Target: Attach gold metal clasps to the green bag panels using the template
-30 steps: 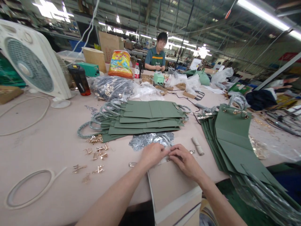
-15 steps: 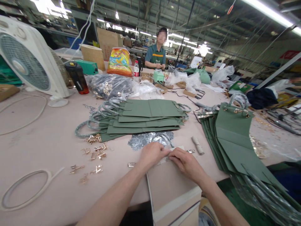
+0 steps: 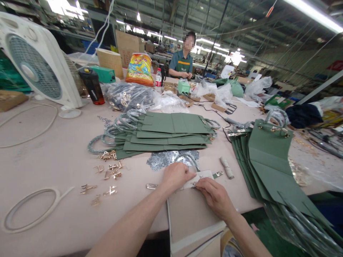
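A beige-backed bag panel [image 3: 195, 210] lies in front of me, its near end hanging over the table edge. Across its far end runs a pale reinforcement strip [image 3: 205, 174] with small metal prongs showing. My left hand [image 3: 177, 176] is closed at the strip's left side, thumb stretched along it and fingers curled at its far edge. My right hand [image 3: 214, 195] is closed in a pinch at the strip's near edge; what its fingertips hold is hidden. Metal buckles stick out at both sides, the left buckle [image 3: 152, 186] and the right buckle [image 3: 219, 174]. A wrapped handle [image 3: 187, 157] arches behind.
Stacked green bag panels [image 3: 171, 125] lie beyond my hands; more green panels [image 3: 270, 153] drape at the right. Flat metal plates [image 3: 160, 160], gold fittings [image 3: 107, 175], a tape roll [image 3: 29, 210] and a fan [image 3: 40, 64] surround the workspace. A person [image 3: 182, 62] works opposite.
My right hand has moved slightly down and away from the left thumb, uncovering more of the pale strip and its prongs. The view has shifted slightly.
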`<state>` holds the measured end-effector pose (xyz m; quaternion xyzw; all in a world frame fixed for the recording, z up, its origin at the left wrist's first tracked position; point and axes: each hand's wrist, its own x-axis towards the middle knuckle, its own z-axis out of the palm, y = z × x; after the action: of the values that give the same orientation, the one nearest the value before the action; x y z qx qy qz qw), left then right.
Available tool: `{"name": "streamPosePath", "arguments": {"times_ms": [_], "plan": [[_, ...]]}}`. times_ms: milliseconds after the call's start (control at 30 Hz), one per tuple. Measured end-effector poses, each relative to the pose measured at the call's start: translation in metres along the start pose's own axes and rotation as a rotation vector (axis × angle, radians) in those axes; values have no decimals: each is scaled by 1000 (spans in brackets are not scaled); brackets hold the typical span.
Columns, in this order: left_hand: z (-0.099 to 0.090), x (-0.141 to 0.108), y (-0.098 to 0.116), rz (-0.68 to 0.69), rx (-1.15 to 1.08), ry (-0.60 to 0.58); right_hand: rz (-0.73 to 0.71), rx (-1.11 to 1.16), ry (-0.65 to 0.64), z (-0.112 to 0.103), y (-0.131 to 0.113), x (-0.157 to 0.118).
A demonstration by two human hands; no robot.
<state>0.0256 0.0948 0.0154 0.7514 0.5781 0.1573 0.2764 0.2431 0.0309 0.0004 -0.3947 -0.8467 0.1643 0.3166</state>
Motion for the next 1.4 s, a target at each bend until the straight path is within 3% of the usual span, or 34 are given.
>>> {"name": "streamPosePath", "arguments": {"times_ms": [100, 233, 533, 867, 967, 1167, 1400], "plan": [[0, 0, 0, 21, -1, 1, -11, -27, 29, 3, -2, -4], [-1, 0, -2, 30, -31, 2, 84, 22, 27, 0, -12, 7], [-5, -1, -1, 30, -38, -12, 183, -16, -56, -11, -22, 30], [-3, 0, -3, 51, -43, 18, 260, -101, -252, -25, -33, 50], [-2, 0, -3, 48, -13, 25, 346, -116, -235, -23, -34, 54], [-5, -4, -2, 86, 8, 32, 594, 138, -228, -14, -25, 56], [-7, -7, -1, 66, 8, 46, 548, 314, -128, -20, -25, 52]]}}
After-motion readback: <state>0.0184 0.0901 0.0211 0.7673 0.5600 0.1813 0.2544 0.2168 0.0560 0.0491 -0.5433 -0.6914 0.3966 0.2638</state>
